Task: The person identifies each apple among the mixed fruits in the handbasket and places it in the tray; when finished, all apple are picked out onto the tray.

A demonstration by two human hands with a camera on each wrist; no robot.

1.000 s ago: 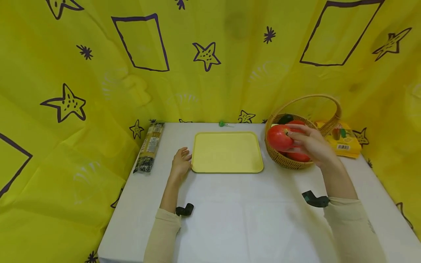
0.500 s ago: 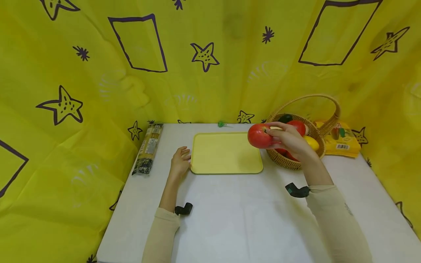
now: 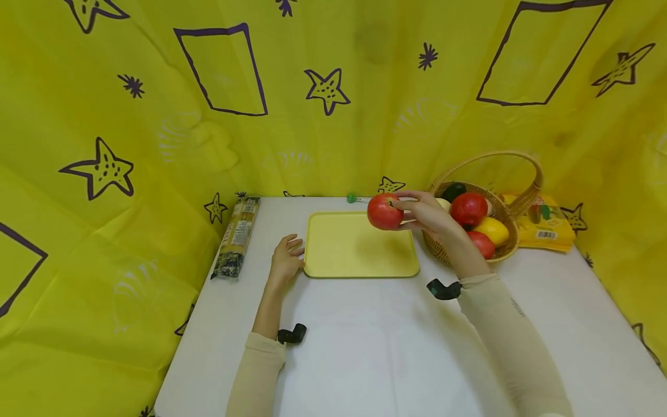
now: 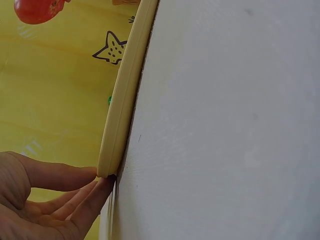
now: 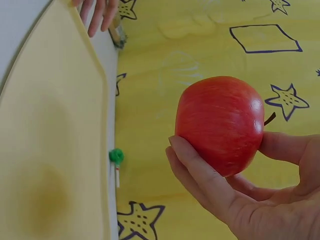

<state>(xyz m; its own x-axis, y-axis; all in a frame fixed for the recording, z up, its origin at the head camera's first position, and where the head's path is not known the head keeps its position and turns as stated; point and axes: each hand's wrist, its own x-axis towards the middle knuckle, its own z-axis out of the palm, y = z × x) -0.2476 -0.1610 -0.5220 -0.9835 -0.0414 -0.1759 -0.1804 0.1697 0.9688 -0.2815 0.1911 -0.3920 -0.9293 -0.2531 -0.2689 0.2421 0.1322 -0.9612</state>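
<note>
In the head view, a red apple (image 3: 385, 212) hangs in the air above the right part of a yellow tray (image 3: 333, 263). My right hand (image 3: 429, 215) holds it from the right, with thumb and fingers around its sides. The right wrist view shows the apple (image 5: 220, 125) whole, its dark stem beside the thumb. At the tray's left edge is my left hand (image 3: 286, 259), fingers loosely extended. The left wrist view has thumb and fingertips (image 4: 85, 176) at the corner of the tray (image 4: 120, 120), seemingly touching its rim.
Right of the tray stands a handled wicker basket (image 3: 513, 240) of produce, including a lemon (image 3: 492, 231) and a red apple (image 3: 469, 209). A yellow package (image 3: 547, 231) lies behind it. Left, a long plastic-wrapped pack (image 3: 237, 237). Behind the tray, a small green-headed stick (image 3: 351, 198).
My right hand has carried the apple leftward from over the basket to above the tray, uncovering more of the basket's contents. My left hand has stayed at the tray's edge.
</note>
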